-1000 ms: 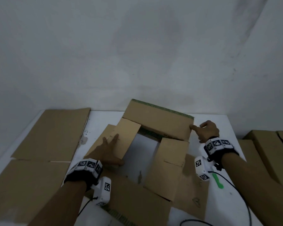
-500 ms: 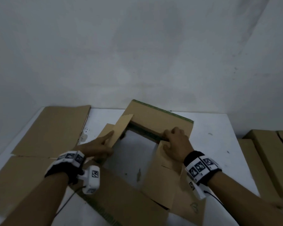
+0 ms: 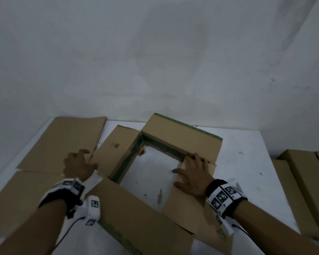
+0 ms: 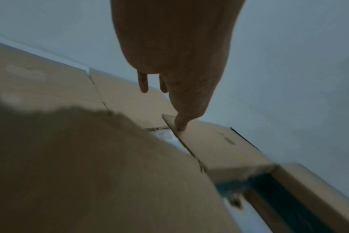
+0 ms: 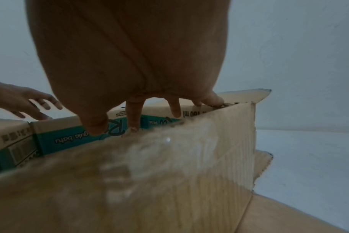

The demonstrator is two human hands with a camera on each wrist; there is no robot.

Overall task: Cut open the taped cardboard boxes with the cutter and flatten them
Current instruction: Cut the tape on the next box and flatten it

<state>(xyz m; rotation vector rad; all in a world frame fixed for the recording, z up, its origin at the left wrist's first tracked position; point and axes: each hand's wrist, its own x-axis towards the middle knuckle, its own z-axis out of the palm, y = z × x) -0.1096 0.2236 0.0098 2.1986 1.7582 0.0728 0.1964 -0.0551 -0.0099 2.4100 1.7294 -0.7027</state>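
— What is the left hand (image 3: 79,167) doing?

— Its fingers are spread and nearly straight, holding nothing. In the left wrist view the tip of one finger (image 4: 180,124) presses on the outer edge of the left flap (image 3: 118,151) of the opened box (image 3: 182,138); the other fingers hang loose above the cardboard.

— And the right hand (image 3: 193,173)?

— Also spread wide, palm down, flat on the right flap (image 3: 184,208). Its fingertips (image 5: 133,124) reach the far end of that flap, at the corner where it meets the far wall of the box. Nothing is pinched or gripped there; the fingers are straight and pressing.

— Where does the box lie relative to the hands?

— Between them and partly under them. It lies open on the white table (image 3: 247,172), its flaps folded outward, the bare tabletop showing through its middle just to the inside of both hands. The far flap stands beyond the right fingertips; the near flap (image 3: 136,218) lies between the two wrists, closer to the person. Teal print shows along the inner walls.

— Anything else near the hands?

— Flattened cardboard sheets (image 3: 59,142) lie just outside the left hand, one beyond it and one beneath the forearm. Well to the outside of the right hand sit more boxes (image 3: 305,181) at the table's edge.

— The cutter?

— I cannot find it in any view.
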